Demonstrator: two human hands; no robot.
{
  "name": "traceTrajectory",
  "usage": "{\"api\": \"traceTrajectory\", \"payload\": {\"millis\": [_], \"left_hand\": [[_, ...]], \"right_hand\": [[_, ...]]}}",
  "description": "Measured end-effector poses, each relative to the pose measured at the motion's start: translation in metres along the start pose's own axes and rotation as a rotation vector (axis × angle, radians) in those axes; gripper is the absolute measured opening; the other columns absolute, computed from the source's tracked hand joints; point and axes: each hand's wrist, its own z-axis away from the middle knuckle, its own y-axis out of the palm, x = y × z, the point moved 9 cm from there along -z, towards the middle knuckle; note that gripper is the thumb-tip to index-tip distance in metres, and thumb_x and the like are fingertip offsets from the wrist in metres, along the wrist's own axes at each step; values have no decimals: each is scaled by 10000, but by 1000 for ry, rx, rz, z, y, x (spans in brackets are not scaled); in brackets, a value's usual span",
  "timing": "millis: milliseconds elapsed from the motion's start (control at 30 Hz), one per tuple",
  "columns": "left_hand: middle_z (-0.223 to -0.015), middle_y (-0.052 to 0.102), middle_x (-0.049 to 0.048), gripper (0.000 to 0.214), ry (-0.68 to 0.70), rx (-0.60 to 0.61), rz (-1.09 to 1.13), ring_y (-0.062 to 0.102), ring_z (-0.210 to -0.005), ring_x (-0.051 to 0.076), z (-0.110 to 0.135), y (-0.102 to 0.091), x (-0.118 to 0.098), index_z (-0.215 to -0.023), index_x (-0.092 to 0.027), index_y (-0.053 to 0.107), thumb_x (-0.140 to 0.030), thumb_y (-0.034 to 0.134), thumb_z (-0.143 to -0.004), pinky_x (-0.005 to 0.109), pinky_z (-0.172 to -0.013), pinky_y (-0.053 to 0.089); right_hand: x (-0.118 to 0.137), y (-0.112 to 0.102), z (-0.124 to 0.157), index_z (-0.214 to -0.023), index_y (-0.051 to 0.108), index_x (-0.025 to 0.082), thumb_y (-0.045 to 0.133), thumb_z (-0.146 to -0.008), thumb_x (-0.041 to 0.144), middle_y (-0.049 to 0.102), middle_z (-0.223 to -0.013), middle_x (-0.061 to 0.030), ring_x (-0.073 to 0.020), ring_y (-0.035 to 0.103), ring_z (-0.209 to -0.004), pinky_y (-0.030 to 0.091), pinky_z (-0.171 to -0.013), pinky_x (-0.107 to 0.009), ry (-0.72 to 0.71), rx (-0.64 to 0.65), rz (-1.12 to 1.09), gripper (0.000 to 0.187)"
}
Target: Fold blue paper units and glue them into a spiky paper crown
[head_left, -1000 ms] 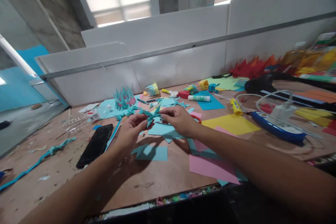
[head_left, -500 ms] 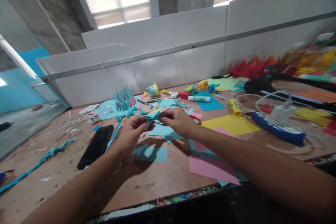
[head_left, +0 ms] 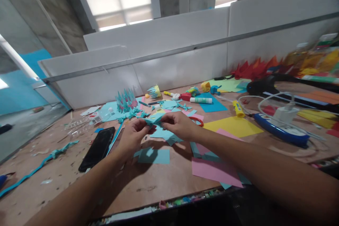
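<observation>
Between both hands, above the middle of the table, is a small folded piece of light-blue paper (head_left: 154,119). My left hand (head_left: 134,132) pinches its left end between thumb and fingers. The right end is pinched by my right hand (head_left: 178,123). Light-blue paper sheets (head_left: 154,156) lie on the tabletop below. Red-handled scissors (head_left: 197,121) rest just beyond my right hand, their blades mostly hidden. Behind my left hand are crumpled light-blue paper pieces (head_left: 129,114) and a spiky light-blue paper form (head_left: 125,100).
A black phone (head_left: 97,149) lies left of my left forearm. Pink paper (head_left: 215,172) and yellow paper (head_left: 235,126) are near my right forearm. A glue stick (head_left: 201,100) lies farther back. At right are a blue-and-white device (head_left: 280,129) with cables and red paper spikes (head_left: 254,69).
My fingers have shifted slightly on the folded light-blue paper, and its angle looks a little flatter. Both hands still hold it in nearly the same place.
</observation>
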Motion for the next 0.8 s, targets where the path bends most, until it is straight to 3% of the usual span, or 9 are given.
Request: {"api": "traceTrajectory", "payload": {"millis": [167, 300, 567, 800], "left_hand": [[-850, 779, 58, 335, 10, 32, -4, 726, -797, 198, 6, 11, -7, -944, -162, 722, -379, 853, -725, 321, -780, 568], [-850, 762, 46, 305, 41, 26, -25, 709, -805, 189, 13, 20, -15, -962, -169, 724, -364, 828, -751, 308, -780, 557], [-825, 726, 22, 224, 194, -93, -175, 646, -763, 173, 13, 4, -25, -944, -190, 734, -374, 733, -817, 274, -722, 509], [-853, 717, 22, 80, 321, -118, -409, 627, -824, 190, 24, 10, -43, -870, -209, 735, -279, 715, -838, 277, -765, 468]], "right_hand": [[14, 1, 5, -954, 743, 167, 646, -875, 280, 742, -865, -37, -180, 663, -795, 495, -712, -284, -61, -9, 0, 168], [31, -5, 8, -901, 735, 161, 594, -925, 286, 719, -848, -32, -174, 639, -812, 469, -744, -281, -114, -68, 126, 190], [31, -5, 7, -905, 719, 163, 520, -948, 218, 694, -808, -25, -161, 596, -734, 432, -660, -262, -128, -46, 251, 211], [40, 8, 12, -743, 656, 164, 591, -884, 158, 623, -766, -34, -173, 549, -750, 374, -707, -286, -197, 39, 424, 155]]}}
